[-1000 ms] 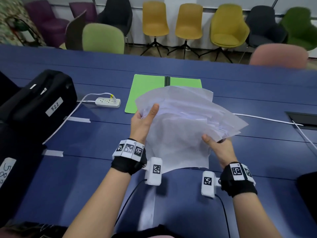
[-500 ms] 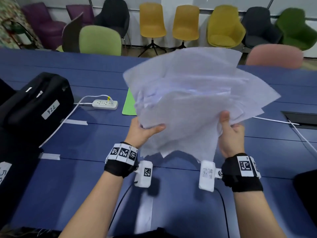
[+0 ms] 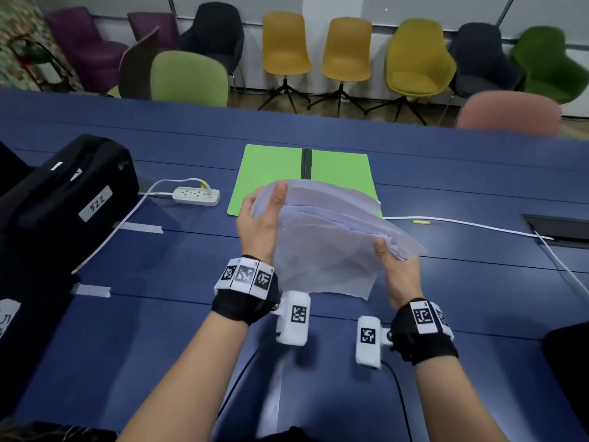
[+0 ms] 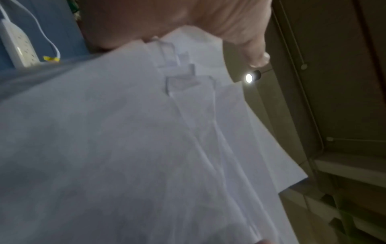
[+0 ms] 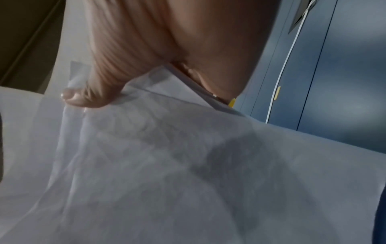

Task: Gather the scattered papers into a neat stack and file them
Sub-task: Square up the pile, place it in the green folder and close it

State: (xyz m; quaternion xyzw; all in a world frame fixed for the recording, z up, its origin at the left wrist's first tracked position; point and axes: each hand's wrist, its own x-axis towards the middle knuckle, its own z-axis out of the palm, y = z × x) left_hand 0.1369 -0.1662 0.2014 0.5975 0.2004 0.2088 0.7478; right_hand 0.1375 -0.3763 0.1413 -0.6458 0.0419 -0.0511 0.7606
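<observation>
Above the dark blue counter, from the head camera, you hold a loose sheaf of thin white papers in the air with both hands. Your left hand grasps the sheaf's left edge, thumb laid up over the top sheet. Your right hand pinches the right corner, thumb on top. The sheets are fanned and uneven at the edges. Just beyond them an open bright green folder with a dark spine lies flat on the counter; its near part is hidden by the papers, and the showing part holds nothing. A white power strip sits left of the folder, a black fabric case with a white label farther left. Coloured chairs line the far wall.

From your left wrist, the papers fill the frame, staggered corners overlapping, with your left hand gripping them at the top and the power strip at the left edge.

From your right wrist, your right hand clamps the papers, thumb pressed on the upper sheet, the counter behind.
</observation>
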